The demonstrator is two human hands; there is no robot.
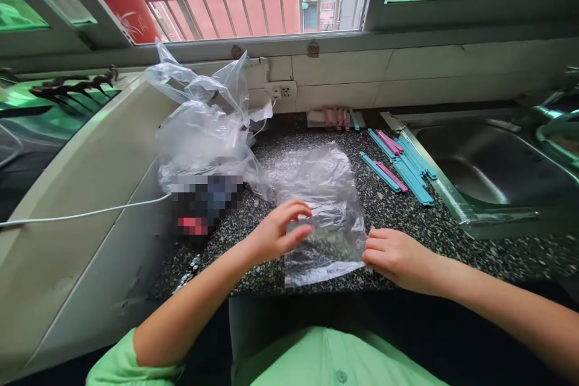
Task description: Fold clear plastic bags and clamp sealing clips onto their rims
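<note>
A clear plastic bag [332,193] lies crinkled on the speckled dark countertop [447,259] in front of me. Over its left side is my left hand [284,229], thumb and fingers apart with nothing between them. My right hand [389,256] pinches the bag's right edge, low down near the counter's front. To the right of the bag lie several blue bag-sealing clips [409,178] and pink clips [389,175], loosely grouped beside the sink.
A heap of clear plastic bags [203,126] stands at the back left, near a wall socket [283,92]. A pixelated dark object [208,205] and a white cable [90,215] lie left. At right is a steel sink [470,220]; more clips [335,117] lie against the wall.
</note>
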